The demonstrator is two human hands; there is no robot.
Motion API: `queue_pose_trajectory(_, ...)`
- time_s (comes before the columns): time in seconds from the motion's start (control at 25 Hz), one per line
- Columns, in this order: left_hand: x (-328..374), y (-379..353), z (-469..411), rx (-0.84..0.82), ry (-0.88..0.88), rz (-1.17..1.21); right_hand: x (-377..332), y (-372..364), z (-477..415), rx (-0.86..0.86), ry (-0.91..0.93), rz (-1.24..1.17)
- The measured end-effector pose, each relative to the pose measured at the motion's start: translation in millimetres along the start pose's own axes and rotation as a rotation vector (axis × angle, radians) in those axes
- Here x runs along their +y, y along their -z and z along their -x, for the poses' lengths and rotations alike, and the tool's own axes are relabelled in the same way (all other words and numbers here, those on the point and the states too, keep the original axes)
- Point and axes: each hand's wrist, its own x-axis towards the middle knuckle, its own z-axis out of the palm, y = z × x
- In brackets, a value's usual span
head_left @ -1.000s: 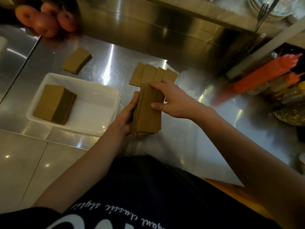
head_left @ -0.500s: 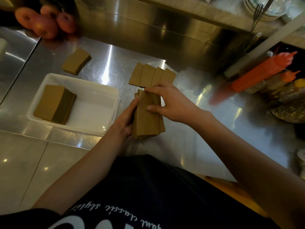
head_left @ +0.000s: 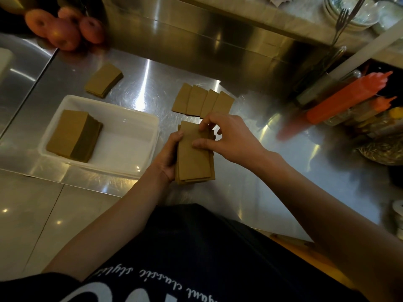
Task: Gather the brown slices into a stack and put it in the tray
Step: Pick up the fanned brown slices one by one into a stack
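Observation:
A stack of brown slices (head_left: 194, 162) rests on the steel counter right of the white tray (head_left: 122, 162). My left hand (head_left: 169, 158) cups the stack's left side. My right hand (head_left: 226, 138) lies over its top right, thumb on the top slice and fingertips at the far end. Just beyond, several brown slices (head_left: 202, 101) lie fanned in an overlapping row. The tray holds a thick stack of slices (head_left: 72, 134) at its left end. Another small pile of slices (head_left: 104, 82) lies behind the tray.
Red apples (head_left: 63, 29) sit at the far left corner. Orange squeeze bottles (head_left: 344, 99) and other containers crowd the right side. Plates and a fork (head_left: 342, 20) stand on the raised shelf at the back. The counter's front edge runs below the tray.
The stack has been squared up and sits slightly nearer me. My right hand's fingers have lifted and curled toward the stack's far end, close to the fanned row.

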Motion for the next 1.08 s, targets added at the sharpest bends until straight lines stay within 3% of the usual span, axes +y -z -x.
queue_pose_trajectory(0.12, -5.3, -0.6, 1.4, -0.008, 0.008, 0.082, -4.5, 0.8, 1.0, 0.017, 0.039, 0.001)
queue_pose_trajectory(0.32, -4.7, -4.8, 10.3, -0.185, 0.003, 0.28, -6.2, 4.5, -7.1, 0.169, 0.056, -0.076)
queue_pose_trajectory(0.48, 1.7, 0.8, 10.4, -0.249, 0.007, 0.398, 27.0, 6.6, -27.2, 0.252, -0.099, -0.121)
queue_pose_trajectory(0.84, 23.3, 24.5, -3.4, -0.125, -0.029, 0.284, 118.3, 3.8, -102.4, -0.011, -0.501, 0.0)
queue_pose_trajectory(1.08, 40.3, 36.5, -12.7, -0.072, -0.088, 0.253, 150.6, -0.5, -147.3, -0.183, -0.409, 0.362)
